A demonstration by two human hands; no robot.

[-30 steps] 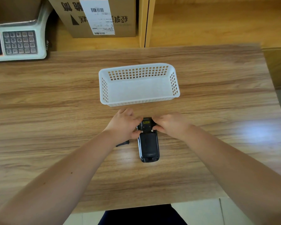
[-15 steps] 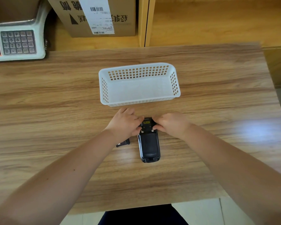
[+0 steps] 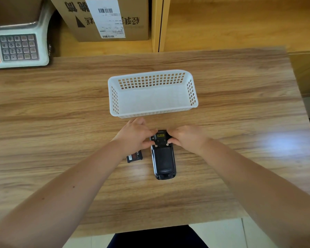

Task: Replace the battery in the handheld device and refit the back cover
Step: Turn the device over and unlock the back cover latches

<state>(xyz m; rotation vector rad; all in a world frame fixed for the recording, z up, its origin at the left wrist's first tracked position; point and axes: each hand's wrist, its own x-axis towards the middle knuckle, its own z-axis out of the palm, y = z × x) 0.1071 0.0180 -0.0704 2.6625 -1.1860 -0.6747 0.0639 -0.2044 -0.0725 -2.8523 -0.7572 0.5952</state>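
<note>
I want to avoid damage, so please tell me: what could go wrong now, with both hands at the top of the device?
1. The left hand and right hand press only the far end of the device, so the cover may seat unevenly.
2. The loose battery lies right beside the left wrist and could be knocked away.

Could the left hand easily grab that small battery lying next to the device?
Probably yes. The battery lies flat on the table just beneath the left hand, partly hidden by the wrist. Nothing blocks it, but that hand is now busy on the handheld device.
</note>
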